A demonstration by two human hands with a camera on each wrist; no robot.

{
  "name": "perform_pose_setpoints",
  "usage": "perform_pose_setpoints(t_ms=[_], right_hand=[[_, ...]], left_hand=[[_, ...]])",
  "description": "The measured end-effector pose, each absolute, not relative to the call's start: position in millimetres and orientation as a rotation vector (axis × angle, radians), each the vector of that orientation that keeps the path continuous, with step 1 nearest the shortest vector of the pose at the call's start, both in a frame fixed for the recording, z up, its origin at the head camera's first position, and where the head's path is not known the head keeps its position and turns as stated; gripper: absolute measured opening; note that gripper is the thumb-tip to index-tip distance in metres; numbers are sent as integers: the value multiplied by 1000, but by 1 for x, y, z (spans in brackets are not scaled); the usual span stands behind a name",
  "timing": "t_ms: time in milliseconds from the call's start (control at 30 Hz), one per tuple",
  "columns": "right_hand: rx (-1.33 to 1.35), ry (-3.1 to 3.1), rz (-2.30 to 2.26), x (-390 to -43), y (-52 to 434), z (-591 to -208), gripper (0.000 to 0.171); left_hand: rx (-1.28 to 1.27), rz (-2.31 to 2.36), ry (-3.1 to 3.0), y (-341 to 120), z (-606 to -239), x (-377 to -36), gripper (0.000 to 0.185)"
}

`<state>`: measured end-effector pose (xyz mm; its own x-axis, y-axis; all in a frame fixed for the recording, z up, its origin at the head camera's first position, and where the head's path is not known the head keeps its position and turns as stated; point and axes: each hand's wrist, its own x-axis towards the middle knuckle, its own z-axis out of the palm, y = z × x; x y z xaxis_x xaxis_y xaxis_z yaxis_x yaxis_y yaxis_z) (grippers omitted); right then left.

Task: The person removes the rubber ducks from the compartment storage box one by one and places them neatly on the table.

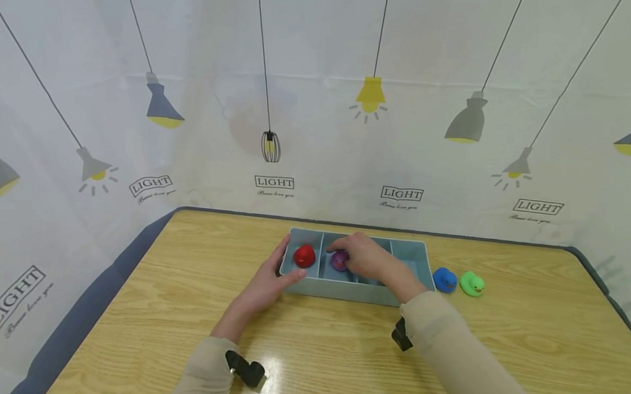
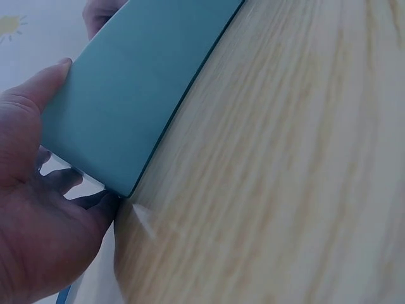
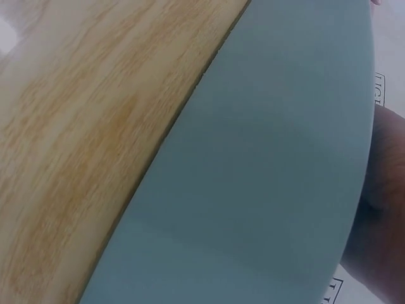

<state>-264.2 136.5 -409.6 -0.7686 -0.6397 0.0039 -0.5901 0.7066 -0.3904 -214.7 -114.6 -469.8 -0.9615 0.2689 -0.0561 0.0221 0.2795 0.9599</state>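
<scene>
1. Steady tray (image 1: 338, 290) with left hand (image 1: 262, 283): gripping left end, thumb against front wall.
2. Avoid bumping red duck (image 1: 305, 256) in compartment 1.
3. Settle purple duck (image 1: 338, 260) gently in compartment 2 with right hand (image 1: 366, 258); can't tell whether pinching or loose.
4. Steer clear of blue duck (image 1: 445, 280), green duck (image 1: 471, 284) beside right end.

Tray (image 1: 338, 289) on table (image 1: 310, 347); 2 ducks (image 1: 305, 256) inside, 2 ducks (image 1: 445, 280) at right

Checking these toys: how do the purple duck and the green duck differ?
The purple duck is inside the tray; the green duck sits on the table. The right hand is at the purple duck; no hand touches the green duck. Both are toy ducks.
</scene>
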Motion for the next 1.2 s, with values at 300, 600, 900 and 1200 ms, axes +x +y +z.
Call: perform_pose_setpoints(t_ms=[300, 600, 900, 1200], right_hand=[[-1049, 2770, -626, -264, 139, -412, 43], [-1039, 2774, -765, -263, 143, -413, 23], [-1049, 2746, -891, -258, 146, -409, 19], [-1026, 2743, -1028, -249, 149, -399, 26]], left_hand=[[264, 1747, 2340, -114, -469, -214, 91], [266, 1750, 2339, -114, -468, -215, 92], [257, 1732, 2348, -114, -468, -214, 91], [269, 1727, 2360, -115, -469, -216, 93]])
